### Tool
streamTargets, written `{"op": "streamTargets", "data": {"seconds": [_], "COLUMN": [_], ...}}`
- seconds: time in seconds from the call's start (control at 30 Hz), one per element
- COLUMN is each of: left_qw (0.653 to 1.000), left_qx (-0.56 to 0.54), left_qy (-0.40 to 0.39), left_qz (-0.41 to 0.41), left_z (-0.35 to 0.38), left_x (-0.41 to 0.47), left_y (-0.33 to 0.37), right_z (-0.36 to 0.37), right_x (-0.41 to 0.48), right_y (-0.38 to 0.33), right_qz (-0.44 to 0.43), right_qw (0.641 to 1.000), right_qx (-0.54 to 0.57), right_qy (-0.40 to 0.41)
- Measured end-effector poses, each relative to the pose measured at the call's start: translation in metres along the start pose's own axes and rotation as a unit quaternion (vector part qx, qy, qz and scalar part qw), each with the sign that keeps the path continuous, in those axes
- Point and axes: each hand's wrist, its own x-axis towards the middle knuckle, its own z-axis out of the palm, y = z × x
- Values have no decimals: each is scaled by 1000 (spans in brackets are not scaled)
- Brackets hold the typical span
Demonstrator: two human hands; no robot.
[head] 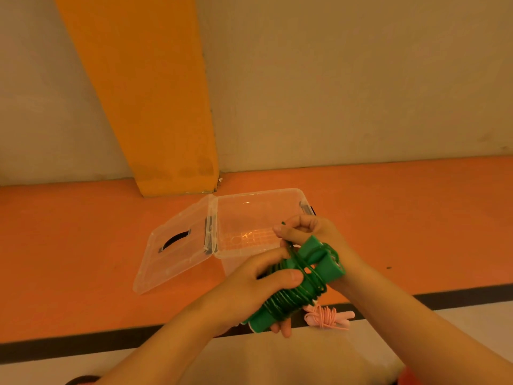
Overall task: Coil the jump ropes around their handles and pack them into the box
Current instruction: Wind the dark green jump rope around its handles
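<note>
My left hand (249, 290) grips a green jump rope (302, 284) by its two handles, held side by side with green cord wound around them several times. My right hand (308, 232) pinches the free end of the green cord just above the handles. Behind my hands a clear plastic box (258, 215) stands on the orange floor, with its lid (177, 245) swung open to the left. I see nothing inside the box. A pink jump rope (327, 318), coiled around its handles, lies on the floor under my right wrist.
An orange pillar (155, 107) rises from the floor behind the box's left corner, against a beige wall. A black strip (444, 297) runs along the near edge of the orange floor, with a pale surface below it.
</note>
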Motion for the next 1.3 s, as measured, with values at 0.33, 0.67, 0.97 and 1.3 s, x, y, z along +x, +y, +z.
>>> {"op": "streamTargets", "data": {"seconds": [0.33,0.67,0.97,1.3], "left_qw": [987,986,966,979], "left_qx": [-9,-5,-70,-201], "left_qy": [-147,147,247,-40], "left_qz": [-71,-79,-15,9], "left_z": [6,4,-17,-20], "left_x": [0,20,29,13], "left_y": [-6,-20,-6,-3], "right_z": [-3,-10,-5,-11], "right_x": [-4,0,-5,-12], "right_y": [-4,-43,-36,-26], "right_qz": [-2,-154,-177,-155], "right_qw": [995,979,980,961], "right_qx": [-15,133,-90,-229], "right_qy": [-99,2,-9,-28]}}
